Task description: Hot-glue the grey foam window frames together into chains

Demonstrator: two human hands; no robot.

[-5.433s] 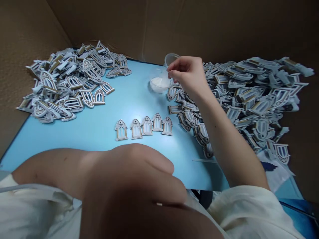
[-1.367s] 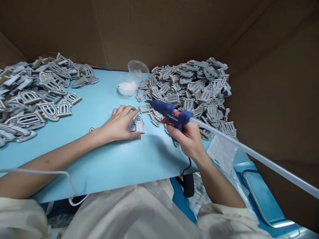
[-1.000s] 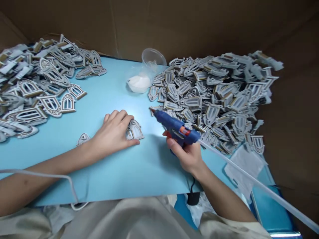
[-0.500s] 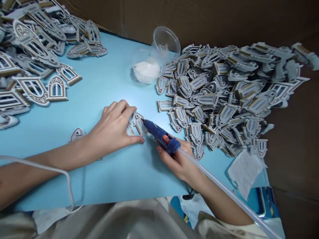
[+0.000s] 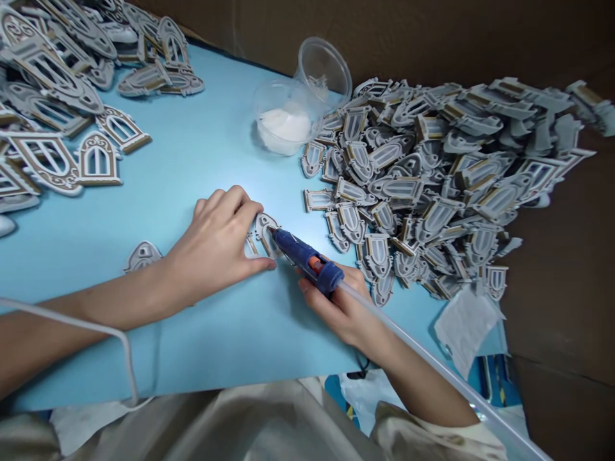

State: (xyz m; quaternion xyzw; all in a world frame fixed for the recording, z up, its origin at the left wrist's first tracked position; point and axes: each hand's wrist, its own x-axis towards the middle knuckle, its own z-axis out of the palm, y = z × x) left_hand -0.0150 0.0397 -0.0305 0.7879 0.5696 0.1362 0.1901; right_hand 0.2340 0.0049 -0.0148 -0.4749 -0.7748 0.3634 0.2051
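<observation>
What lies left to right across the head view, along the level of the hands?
Grey window-shaped piece, left hand, blue hot glue gun, right hand, white sheet.

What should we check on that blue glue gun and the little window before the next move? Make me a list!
1. Left hand steadying the window piece: ok, the fingers are on it.
2. Right hand gripping the blue glue gun: ok, it is held firmly.
3. Gun tip at the window piece: ok, right at its edge.
4. Glue coming out: cannot tell, the tip is too small to see.
5. Long clear stick in the back of the gun: ok, in place.
6. Tip away from the big pile of window pieces: ok, it points away.
</observation>
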